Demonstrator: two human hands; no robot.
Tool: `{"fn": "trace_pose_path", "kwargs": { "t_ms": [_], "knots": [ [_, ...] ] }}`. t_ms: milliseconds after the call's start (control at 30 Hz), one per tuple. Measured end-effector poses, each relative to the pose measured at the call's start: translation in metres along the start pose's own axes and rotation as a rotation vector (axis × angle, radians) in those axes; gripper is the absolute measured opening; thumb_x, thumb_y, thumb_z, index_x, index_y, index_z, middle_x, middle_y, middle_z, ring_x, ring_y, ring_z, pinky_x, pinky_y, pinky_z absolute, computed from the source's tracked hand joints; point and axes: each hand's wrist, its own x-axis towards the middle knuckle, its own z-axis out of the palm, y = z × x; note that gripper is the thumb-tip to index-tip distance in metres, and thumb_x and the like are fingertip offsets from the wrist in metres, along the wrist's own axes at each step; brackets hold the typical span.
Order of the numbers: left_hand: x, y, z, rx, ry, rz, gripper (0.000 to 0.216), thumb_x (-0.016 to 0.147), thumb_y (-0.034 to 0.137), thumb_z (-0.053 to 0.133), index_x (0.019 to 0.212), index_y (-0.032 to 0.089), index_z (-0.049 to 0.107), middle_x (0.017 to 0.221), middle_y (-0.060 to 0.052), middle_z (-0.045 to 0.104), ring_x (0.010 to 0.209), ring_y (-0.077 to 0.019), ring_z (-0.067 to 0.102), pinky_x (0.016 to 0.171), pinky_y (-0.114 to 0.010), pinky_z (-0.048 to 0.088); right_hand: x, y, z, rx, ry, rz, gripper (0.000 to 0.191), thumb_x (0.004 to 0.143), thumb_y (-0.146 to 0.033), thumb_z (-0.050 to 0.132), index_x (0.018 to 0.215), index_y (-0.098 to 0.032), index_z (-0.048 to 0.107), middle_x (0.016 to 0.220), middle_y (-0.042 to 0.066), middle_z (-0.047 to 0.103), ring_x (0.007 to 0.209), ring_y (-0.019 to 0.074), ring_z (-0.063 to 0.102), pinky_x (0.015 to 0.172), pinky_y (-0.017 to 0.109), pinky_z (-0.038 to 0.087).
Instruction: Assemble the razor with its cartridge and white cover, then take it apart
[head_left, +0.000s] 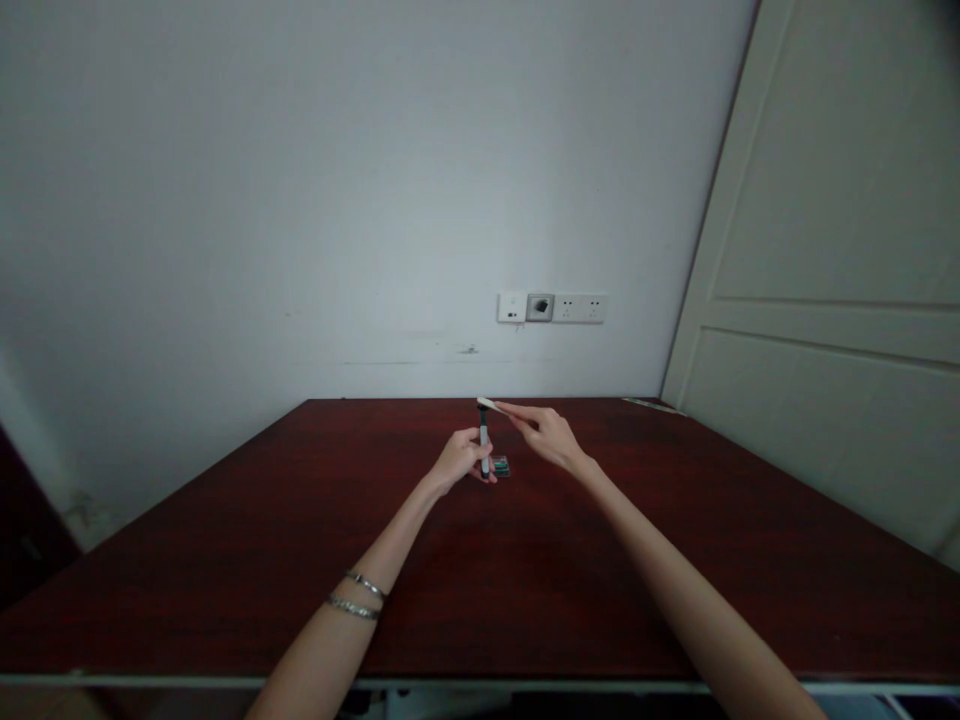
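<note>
My left hand (461, 460) is closed round a slim, upright razor-like handle (484, 445), pale blue with a dark neck, held above the dark red table (525, 560). My right hand (546, 432) pinches the small pale head (487, 404) at the top of that handle between fingertips. A small green and clear case (501, 466) lies on the table just right of my left hand, under the handle.
A white wall with a row of sockets (553, 307) rises behind the table. A pale door (832, 300) stands at the right. Two bracelets (360, 594) circle my left wrist. The table's near edge runs along the bottom.
</note>
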Motion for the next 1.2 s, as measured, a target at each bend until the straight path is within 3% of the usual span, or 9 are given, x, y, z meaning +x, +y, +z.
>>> {"fn": "trace_pose_path", "kwargs": {
  "t_ms": [167,367,600,833,1033,1200],
  "knots": [
    [0.000,0.001,-0.005,0.017,0.027,0.000,0.019,0.077,0.030,0.055,0.080,0.015,0.044,0.056,-0.001,0.061,0.046,-0.0159,0.062,0.042,-0.022,0.048,0.000,0.016,-0.001,0.039,0.023,0.019,0.032,0.086,-0.033,0.047,0.116,-0.038,0.057,0.110,-0.002,0.065,0.099,0.0218,0.061,0.079,0.033,0.048],
    [-0.001,0.002,-0.005,0.066,0.016,-0.012,0.017,0.077,0.028,0.055,0.080,0.014,0.046,0.054,-0.001,0.060,0.045,-0.0156,0.062,0.041,-0.022,0.047,0.005,0.001,0.006,0.084,-0.020,-0.051,0.032,0.087,-0.034,0.044,0.117,-0.040,0.055,0.112,-0.005,0.064,0.101,0.0197,0.061,0.082,0.033,0.047],
    [-0.001,0.001,-0.008,0.063,-0.006,0.004,0.020,0.076,0.030,0.057,0.078,0.014,0.047,0.055,-0.001,0.061,0.046,-0.0146,0.062,0.042,-0.021,0.047,-0.004,0.018,0.003,0.119,0.013,0.000,0.032,0.086,-0.032,0.046,0.116,-0.035,0.058,0.113,-0.002,0.063,0.104,0.0202,0.059,0.085,0.033,0.047],
    [-0.002,0.000,-0.009,0.093,-0.009,0.014,0.018,0.076,0.028,0.057,0.080,0.014,0.047,0.055,-0.001,0.060,0.045,-0.0143,0.061,0.043,-0.021,0.046,-0.002,0.008,0.008,0.193,0.004,-0.052,0.033,0.087,-0.031,0.044,0.117,-0.035,0.057,0.116,-0.003,0.061,0.107,0.0186,0.057,0.088,0.033,0.045],
    [-0.001,0.004,-0.015,0.085,-0.026,0.069,0.017,0.077,0.027,0.055,0.086,0.014,0.048,0.064,-0.005,0.065,0.053,-0.0164,0.064,0.048,-0.022,0.046,-0.012,0.030,-0.001,0.219,0.028,-0.049,0.033,0.085,-0.030,0.047,0.116,-0.031,0.059,0.115,-0.002,0.062,0.106,0.0196,0.058,0.090,0.034,0.045],
    [0.001,0.000,-0.015,0.072,-0.046,0.121,0.024,0.077,0.022,0.054,0.098,0.012,0.049,0.077,-0.009,0.067,0.063,-0.0174,0.066,0.059,-0.027,0.047,-0.016,0.019,-0.002,0.394,0.061,-0.066,0.034,0.086,-0.033,0.046,0.116,-0.026,0.059,0.117,0.000,0.061,0.109,0.0196,0.056,0.096,0.036,0.041]
  ]
}}
